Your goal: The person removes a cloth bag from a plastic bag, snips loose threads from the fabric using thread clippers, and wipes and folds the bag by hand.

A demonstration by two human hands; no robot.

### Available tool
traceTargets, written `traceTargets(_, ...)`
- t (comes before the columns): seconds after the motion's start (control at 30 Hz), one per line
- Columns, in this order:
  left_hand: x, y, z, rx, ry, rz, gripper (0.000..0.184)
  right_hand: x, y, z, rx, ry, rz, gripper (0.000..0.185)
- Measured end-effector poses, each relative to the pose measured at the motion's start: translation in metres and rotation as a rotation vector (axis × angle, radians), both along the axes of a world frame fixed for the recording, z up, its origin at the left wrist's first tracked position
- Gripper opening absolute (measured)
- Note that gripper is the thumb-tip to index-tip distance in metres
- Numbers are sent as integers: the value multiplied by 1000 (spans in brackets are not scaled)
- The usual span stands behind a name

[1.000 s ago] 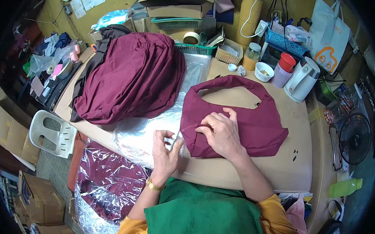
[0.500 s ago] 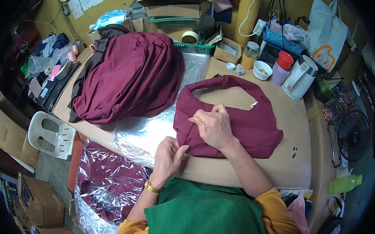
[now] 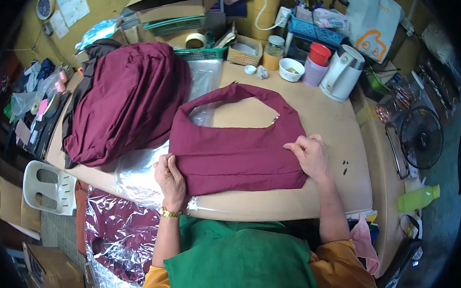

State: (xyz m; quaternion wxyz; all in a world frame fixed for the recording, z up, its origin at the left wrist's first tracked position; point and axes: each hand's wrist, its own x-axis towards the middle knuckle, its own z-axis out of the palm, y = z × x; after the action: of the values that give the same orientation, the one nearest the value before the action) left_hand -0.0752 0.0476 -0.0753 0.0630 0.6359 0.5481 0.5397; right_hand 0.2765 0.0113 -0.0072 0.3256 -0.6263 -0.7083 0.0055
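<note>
A maroon cloth bag point(image 3: 235, 154) lies flat on the brown tabletop point(image 3: 325, 117), its strap looped away from me. My left hand point(image 3: 170, 180) is closed on the bag's lower left edge, thumb on top. At the bag's right edge, my right hand point(image 3: 310, 156) pinches the cloth between thumb and fingers. A horizontal crease runs across the bag between both hands. Near the strap's right inner edge shows a small white detail point(image 3: 275, 120), too small to make out.
A large maroon cloth heap point(image 3: 128, 97) sits at the left, beside clear plastic sheets point(image 3: 140, 176). Along the back stand a basket point(image 3: 245, 51), a jar point(image 3: 273, 52), a white bowl point(image 3: 291, 70), a red-lidded cup point(image 3: 316, 65) and a kettle point(image 3: 342, 74). Plastic-wrapped maroon cloth point(image 3: 116, 232) hangs below.
My right hand has moved right across the bag to its right edge. My left hand now grips the left edge. The bag looks flatter and straighter, and the camera view has shifted.
</note>
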Motion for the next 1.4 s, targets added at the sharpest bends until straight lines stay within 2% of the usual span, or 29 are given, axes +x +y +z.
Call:
traceTargets(0.03,-1,-1,-5,13,118,26,16,7,0,-7,8,68,-63,39)
traceTargets(0.17,2,-4,-13,-100,20,-34,18,34,5,-27,33,123,-142,30)
traceTargets(0.23,2,-7,-7,-167,20,-38,19,36,1,-30,254,266,-306,20)
traceTargets(0.27,2,-8,-3,-133,73,-10,18,47,-9,-33,145,202,-363,18)
traceTargets(0.3,2,-13,4,-164,82,-27,20,49,-22,-32,142,201,-379,18)
traceTargets(0.37,1,-16,10,-52,69,-4,25,46,-53,-30,-288,253,-526,24)
traceTargets(0.4,-1,-21,13,-127,19,-11,31,43,-66,-37,-289,254,-538,24)
traceTargets(0.43,-1,-20,11,-95,5,-11,32,37,-80,-46,-311,278,-501,30)
traceTargets(0.5,4,-18,12,-108,-28,-55,27,21,-91,-53,-334,302,-467,37)
traceTargets(0.57,0,-14,-4,-186,-74,-97,25,-5,-89,-54,-182,468,-414,39)
traceTargets(0.6,-4,-10,-13,-262,-120,-134,25,-4,-82,-63,-198,566,-393,46)
traceTargets(0.63,-8,-7,-17,-260,-116,-138,25,2,-80,-66,-195,571,-396,46)
traceTargets(0.7,-17,-1,-21,-191,-151,-107,25,18,-78,-68,-285,761,-393,49)
traceTargets(0.73,-18,-3,-16,-192,-147,-101,25,22,-82,-50,-419,724,-419,54)
traceTargets(0.77,-17,-4,-8,-133,-118,-114,28,24,-84,-37,-422,724,-410,54)
traceTargets(0.83,-8,-9,28,-74,-89,-121,32,25,-86,-15,-3,201,-365,62)
traceTargets(0.87,0,-17,61,-22,194,-155,36,22,-81,0,-9,202,-358,62)
traceTargets(0.9,4,-22,84,25,477,-190,42,18,-70,16,46,106,-225,61)
traceTargets(0.93,4,-22,95,16,478,-183,42,21,-60,22,74,59,-152,60)
traceTargets(0.97,4,-21,104,-128,573,-287,45,23,-49,28,101,12,-78,60)
traceTargets(1.0,4,-20,108,-274,664,-391,50,31,-39,29,-89,-41,88,52)
traceTargets(1.03,1,-18,109,-278,663,-382,50,36,-33,28,-278,-94,252,44)
traceTargets(1.07,-2,-15,109,-343,709,-398,44,40,-27,20,-276,-72,287,28)
traceTargets(1.1,-4,-13,107,-409,754,-414,38,43,-26,20,-274,-74,294,28)
traceTargets(1.13,-6,-14,102,-330,720,-435,26,45,-28,19,-321,-110,333,26)
traceTargets(1.2,-14,-15,89,-321,743,-441,23,49,-31,13,-372,-145,373,26)
traceTargets(1.27,-18,-16,65,-239,740,-427,21,50,-38,-6,-225,-241,410,27)
traceTargets(1.4,-12,-23,33,-192,682,-431,24,46,-51,-34,-133,-283,379,26)
